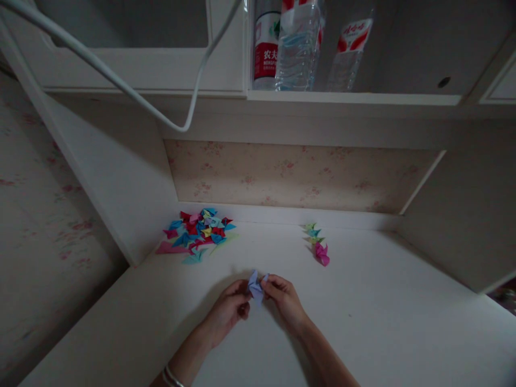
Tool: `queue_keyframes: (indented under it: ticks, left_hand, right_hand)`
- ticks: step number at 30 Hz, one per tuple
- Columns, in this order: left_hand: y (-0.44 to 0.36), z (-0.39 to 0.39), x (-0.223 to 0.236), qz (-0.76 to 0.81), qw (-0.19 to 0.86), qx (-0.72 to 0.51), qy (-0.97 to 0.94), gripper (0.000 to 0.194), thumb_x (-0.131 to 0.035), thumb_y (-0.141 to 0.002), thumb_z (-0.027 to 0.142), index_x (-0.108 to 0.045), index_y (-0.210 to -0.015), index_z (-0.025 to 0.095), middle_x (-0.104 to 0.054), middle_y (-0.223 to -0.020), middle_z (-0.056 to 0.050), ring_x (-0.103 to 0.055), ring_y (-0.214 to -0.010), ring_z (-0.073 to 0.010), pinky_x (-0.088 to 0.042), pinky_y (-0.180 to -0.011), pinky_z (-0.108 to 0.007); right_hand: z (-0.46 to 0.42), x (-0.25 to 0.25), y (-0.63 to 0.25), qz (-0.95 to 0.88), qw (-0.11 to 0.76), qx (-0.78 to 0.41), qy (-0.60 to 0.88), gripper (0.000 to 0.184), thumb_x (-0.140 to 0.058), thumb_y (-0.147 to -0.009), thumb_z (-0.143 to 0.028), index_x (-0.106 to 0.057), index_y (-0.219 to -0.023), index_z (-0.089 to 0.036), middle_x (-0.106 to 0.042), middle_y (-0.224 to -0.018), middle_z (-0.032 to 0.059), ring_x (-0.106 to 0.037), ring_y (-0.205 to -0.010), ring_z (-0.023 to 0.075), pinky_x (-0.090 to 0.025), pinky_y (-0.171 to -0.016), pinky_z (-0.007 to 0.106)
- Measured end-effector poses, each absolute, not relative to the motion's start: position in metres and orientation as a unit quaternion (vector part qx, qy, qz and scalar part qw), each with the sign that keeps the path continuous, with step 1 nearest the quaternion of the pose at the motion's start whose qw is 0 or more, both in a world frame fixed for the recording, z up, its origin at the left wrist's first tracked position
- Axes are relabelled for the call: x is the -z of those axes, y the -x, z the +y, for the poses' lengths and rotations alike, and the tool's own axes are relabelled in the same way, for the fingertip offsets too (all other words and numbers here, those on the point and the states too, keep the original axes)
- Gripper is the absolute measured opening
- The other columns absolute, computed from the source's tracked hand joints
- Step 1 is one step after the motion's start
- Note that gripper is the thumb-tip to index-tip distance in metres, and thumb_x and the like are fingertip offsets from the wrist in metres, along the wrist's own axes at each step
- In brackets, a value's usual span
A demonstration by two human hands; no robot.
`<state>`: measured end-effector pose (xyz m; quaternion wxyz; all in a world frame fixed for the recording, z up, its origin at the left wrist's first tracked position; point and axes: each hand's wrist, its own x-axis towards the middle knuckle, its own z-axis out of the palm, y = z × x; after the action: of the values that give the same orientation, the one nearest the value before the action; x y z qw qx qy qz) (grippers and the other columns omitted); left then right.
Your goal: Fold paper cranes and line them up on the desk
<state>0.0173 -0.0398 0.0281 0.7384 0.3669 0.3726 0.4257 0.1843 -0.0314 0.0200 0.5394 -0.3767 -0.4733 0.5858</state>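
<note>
A small light-purple folded paper piece (255,288), shaped like an origami crane, is held between my two hands above the white desk (346,333). My left hand (230,309) pinches its left side with the thumb and fingers. On the other side, my right hand (282,298) grips a pointed part between thumb and forefinger. Farther back on the left lies a heap of folded paper pieces (201,228) in blue, red, pink, yellow and teal. To the right, a short row holds a magenta folded paper piece (321,253) and several green and teal ones (313,233).
Above the desk hangs a white cabinet; its open shelf (363,98) holds plastic bottles (299,51). A white cable or tube (133,97) loops down at the upper left. Side panels (108,172) bound the desk left and right, with flowered wallpaper (290,174) behind.
</note>
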Motion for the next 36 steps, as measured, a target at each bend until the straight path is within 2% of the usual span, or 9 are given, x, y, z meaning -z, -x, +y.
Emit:
queue_keyframes:
  ticks: [3, 8, 12, 19, 23, 30, 36]
  left_hand:
    - [-0.019, -0.041, -0.030, 0.383, 0.707, -0.410, -0.430, 0.020, -0.065, -0.067, 0.017, -0.064, -0.087, 0.016, -0.056, -0.076, 0.001, -0.049, -0.055, -0.0066, -0.034, -0.050, -0.020]
    - [-0.022, -0.041, -0.024, 0.436, 0.622, -0.383, -0.525, 0.024, -0.065, -0.073, 0.032, -0.066, -0.087, 0.013, -0.053, -0.058, 0.003, -0.047, -0.050, -0.0099, -0.035, -0.049, -0.022]
    - [-0.022, -0.038, -0.021, 0.462, 0.586, -0.399, -0.533, 0.022, -0.064, -0.072, 0.035, -0.066, -0.077, 0.013, -0.050, -0.050, 0.004, -0.043, -0.045, -0.0093, -0.032, -0.046, -0.021]
    - [-0.018, -0.036, -0.027, 0.473, 0.565, -0.403, -0.543, 0.016, -0.061, -0.072, 0.027, -0.067, -0.076, 0.012, -0.048, -0.051, 0.004, -0.040, -0.046, -0.0086, -0.028, -0.047, -0.021]
    - [-0.018, -0.037, -0.027, 0.467, 0.563, -0.408, -0.546, 0.015, -0.061, -0.073, 0.027, -0.065, -0.069, 0.013, -0.047, -0.049, 0.004, -0.039, -0.046, -0.0085, -0.027, -0.047, -0.021]
    - [-0.019, -0.035, -0.018, 0.466, 0.553, -0.380, -0.576, 0.023, -0.063, -0.073, 0.036, -0.067, -0.077, 0.013, -0.049, -0.052, 0.004, -0.041, -0.047, -0.0093, -0.028, -0.046, -0.021]
    - [-0.019, -0.034, -0.008, 0.452, 0.567, -0.354, -0.591, 0.035, -0.064, -0.073, 0.046, -0.066, -0.084, 0.013, -0.054, -0.063, 0.002, -0.044, -0.049, -0.0090, -0.033, -0.047, -0.020]
  right_hand:
    - [-0.029, -0.017, -0.186, -0.466, 0.550, -0.571, 0.393, 0.030, -0.073, -0.070, -0.045, -0.066, -0.069, -0.015, -0.052, -0.060, -0.0011, -0.042, -0.057, 0.0113, -0.032, -0.055, 0.024]
    - [-0.030, -0.016, -0.185, -0.480, 0.535, -0.581, 0.382, 0.029, -0.070, -0.074, -0.044, -0.068, -0.072, -0.015, -0.055, -0.063, 0.0001, -0.043, -0.057, 0.0114, -0.032, -0.056, 0.024]
    - [-0.031, -0.018, -0.184, -0.490, 0.525, -0.580, 0.384, 0.030, -0.071, -0.071, -0.046, -0.069, -0.076, -0.016, -0.055, -0.064, -0.0002, -0.042, -0.057, 0.0113, -0.032, -0.056, 0.025]
    - [-0.032, -0.019, -0.181, -0.492, 0.516, -0.587, 0.384, 0.029, -0.073, -0.069, -0.043, -0.071, -0.080, -0.016, -0.055, -0.066, -0.0005, -0.041, -0.057, 0.0103, -0.030, -0.056, 0.024]
    - [-0.032, -0.013, -0.182, -0.475, 0.512, -0.603, 0.386, 0.029, -0.072, -0.070, -0.043, -0.069, -0.080, -0.016, -0.053, -0.062, -0.0014, -0.040, -0.056, 0.0103, -0.029, -0.054, 0.024]
    - [-0.033, -0.018, -0.179, -0.443, 0.538, -0.594, 0.402, 0.028, -0.072, -0.070, -0.043, -0.067, -0.073, -0.016, -0.049, -0.057, -0.0032, -0.038, -0.053, 0.0094, -0.029, -0.052, 0.023]
    - [-0.034, -0.029, -0.214, -0.485, 0.540, -0.523, 0.447, 0.028, -0.068, -0.073, -0.045, -0.067, -0.082, -0.018, -0.049, -0.061, -0.0045, -0.041, -0.053, 0.0100, -0.034, -0.052, 0.023]
